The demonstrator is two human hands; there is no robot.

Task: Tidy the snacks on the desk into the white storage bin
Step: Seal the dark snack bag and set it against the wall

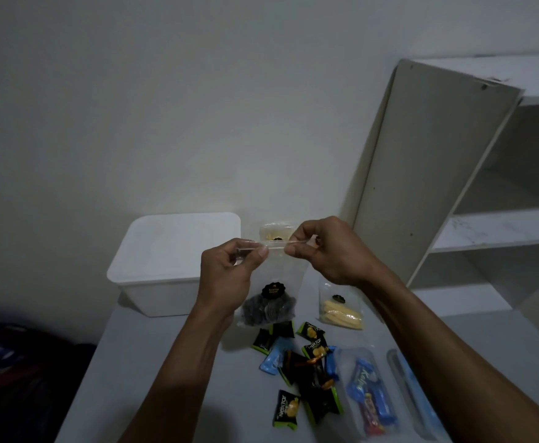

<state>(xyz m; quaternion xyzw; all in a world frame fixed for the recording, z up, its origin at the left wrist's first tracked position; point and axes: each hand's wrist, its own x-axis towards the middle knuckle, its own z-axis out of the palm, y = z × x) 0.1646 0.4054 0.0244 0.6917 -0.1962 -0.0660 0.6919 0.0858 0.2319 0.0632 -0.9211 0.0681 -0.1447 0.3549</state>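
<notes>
Above the middle of the desk [165,362], both hands are up and busy with one clear zip pouch [274,276]. His left hand [229,276] pinches the pouch's top strip at its left end between thumb and forefinger; the right hand [325,251] pinches the same strip at its right end — the seal stretched flat between them. The pouch hangs down from that grip, dark round cookies [268,310] bunched in its bottom under a black label, clear of the desk as far as I can tell.

At ten o'clock from the hands sits the white storage bin [165,282], lid on, well back on the desk near the wall. Straight past the hands at twelve o'clock a second clear pouch [276,231] with pale yellow contents peeks over the held strip. At four o'clock lies another clear pouch of yellow sticks [341,313], flat on the desk. At six o'clock there is a loose scatter of small black-and-green snack packets [313,378] with a light blue one [273,359] among them. Further out at five o'clock lies a clear bag of blue wrapped bars [370,394], and just beside it a blue-and-clear strip [412,394] I cannot identify. At two o'clock stands a white shelf unit [437,174].
</notes>
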